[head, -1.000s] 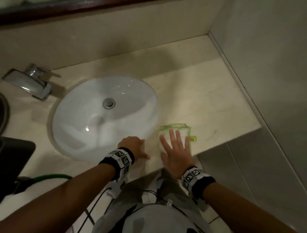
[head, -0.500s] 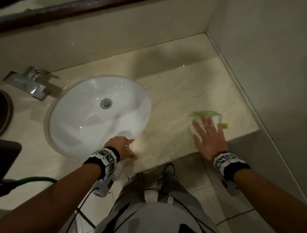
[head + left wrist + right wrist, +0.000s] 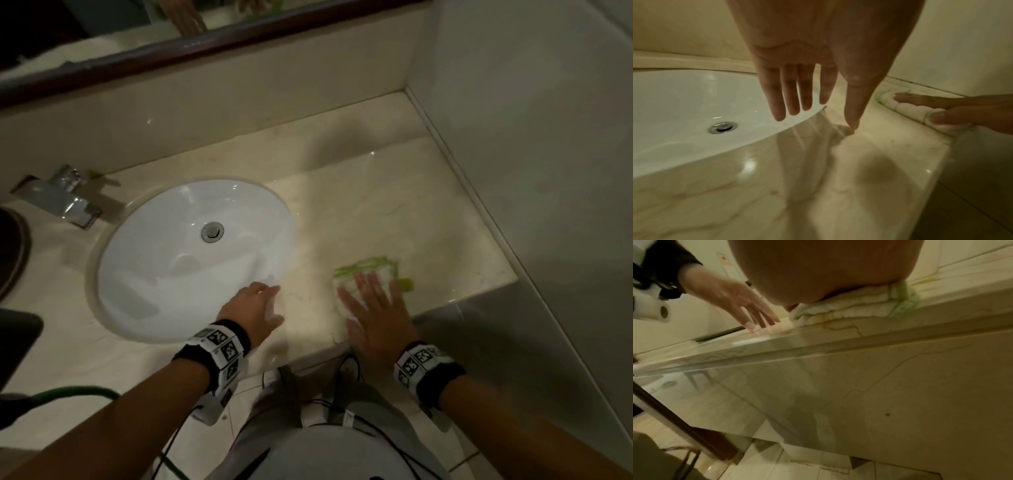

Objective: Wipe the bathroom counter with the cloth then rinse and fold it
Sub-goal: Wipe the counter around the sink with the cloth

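Observation:
A folded white cloth with a green edge lies on the beige marble counter, right of the sink and near the front edge. My right hand presses flat on it with straight, spread fingers. In the left wrist view the cloth shows under those fingers. In the right wrist view the cloth is a stack of layers under my palm. My left hand is open and holds nothing; it rests by the sink's front right rim, and its thumb tip touches the counter.
The oval white sink with a metal drain is set into the counter on the left. A chrome faucet stands behind it. A side wall bounds the counter on the right, a backsplash and mirror frame at the back.
The right hand slid the cloth from beside the sink out to the right, then back left towards the sink. The left hand stayed by the sink's rim.

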{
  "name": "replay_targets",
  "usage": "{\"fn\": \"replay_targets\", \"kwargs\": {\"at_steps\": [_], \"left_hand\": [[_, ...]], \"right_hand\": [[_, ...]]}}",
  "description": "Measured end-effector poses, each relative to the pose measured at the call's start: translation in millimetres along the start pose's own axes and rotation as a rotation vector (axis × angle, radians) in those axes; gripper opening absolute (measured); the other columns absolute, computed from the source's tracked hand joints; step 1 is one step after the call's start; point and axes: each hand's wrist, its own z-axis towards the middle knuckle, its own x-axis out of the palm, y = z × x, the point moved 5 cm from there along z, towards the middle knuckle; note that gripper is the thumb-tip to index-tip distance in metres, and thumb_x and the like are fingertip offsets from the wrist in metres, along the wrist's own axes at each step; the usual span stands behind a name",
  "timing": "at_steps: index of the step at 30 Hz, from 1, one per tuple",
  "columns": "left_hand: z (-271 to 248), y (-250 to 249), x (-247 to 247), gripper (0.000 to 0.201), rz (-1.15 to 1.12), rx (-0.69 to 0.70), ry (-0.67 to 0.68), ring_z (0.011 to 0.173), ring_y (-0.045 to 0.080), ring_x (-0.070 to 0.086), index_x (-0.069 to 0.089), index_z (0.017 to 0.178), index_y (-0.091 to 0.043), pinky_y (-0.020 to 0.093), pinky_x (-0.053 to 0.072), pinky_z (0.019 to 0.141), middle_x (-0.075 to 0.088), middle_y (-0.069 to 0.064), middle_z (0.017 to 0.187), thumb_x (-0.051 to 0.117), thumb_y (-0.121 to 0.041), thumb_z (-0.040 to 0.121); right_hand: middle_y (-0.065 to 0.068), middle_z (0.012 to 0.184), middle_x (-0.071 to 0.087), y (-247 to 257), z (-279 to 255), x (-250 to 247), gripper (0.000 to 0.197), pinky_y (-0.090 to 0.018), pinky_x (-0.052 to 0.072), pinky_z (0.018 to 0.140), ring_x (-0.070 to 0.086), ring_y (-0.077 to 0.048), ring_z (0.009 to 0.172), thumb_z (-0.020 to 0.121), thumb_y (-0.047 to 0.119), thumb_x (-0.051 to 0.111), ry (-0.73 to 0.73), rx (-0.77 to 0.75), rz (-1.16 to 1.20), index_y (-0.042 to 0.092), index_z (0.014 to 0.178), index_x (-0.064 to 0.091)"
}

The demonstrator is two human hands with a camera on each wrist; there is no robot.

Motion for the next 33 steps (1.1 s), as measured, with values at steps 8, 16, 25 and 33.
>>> {"fn": "replay_targets", "kwargs": {"at_steps": [8,16,25,33], "left_hand": [[21.3,-67.2,22.7,0.074,0.094,0.211,0.015,0.148,0.016,0.005,0.011,0.153,-0.034,0.032,0.016,0.118,0.002,-0.007,0.161,0.048,-0.055,0.093],[23.7,-71.7,36.7,0.078,0.193,0.185,0.132,0.147,0.021,-0.014,-0.003,0.153,-0.03,0.037,0.007,0.119,-0.022,-0.003,0.158,0.044,-0.053,0.095],[28.4,-75.3,33.5,0.08,0.203,0.182,0.165,0.148,0.024,-0.01,0.0,0.154,-0.029,0.039,0.013,0.12,-0.016,-0.001,0.16,0.048,-0.052,0.093],[29.9,-74.5,33.0,0.083,0.21,0.18,0.187,0.148,0.025,-0.011,0.0,0.153,-0.029,0.04,0.013,0.12,-0.016,0.0,0.16,0.051,-0.052,0.092]], "right_hand": [[-0.007,0.159,0.023,-74.0,-10.3,-10.0,0.064,-0.056,0.015,0.115,0.019,-0.028,0.147,0.093,0.052,0.038,-0.023,0.041,-0.02,0.032,0.152,0.025],[-0.007,0.162,0.011,-197.5,-43.4,-32.8,0.067,-0.056,0.012,0.117,0.01,-0.031,0.149,0.091,0.055,0.012,0.049,0.402,0.01,0.033,0.154,0.011],[-0.02,0.156,0.028,-121.0,-10.1,-23.4,0.065,-0.066,0.01,0.112,0.023,-0.042,0.143,0.092,0.048,0.026,-0.042,0.425,-0.006,0.022,0.151,0.03],[-0.015,0.16,0.014,-23.7,22.7,-10.6,0.068,-0.066,0.011,0.112,0.011,-0.039,0.147,0.09,0.047,0.035,0.015,0.119,0.018,0.027,0.153,0.023]]}}
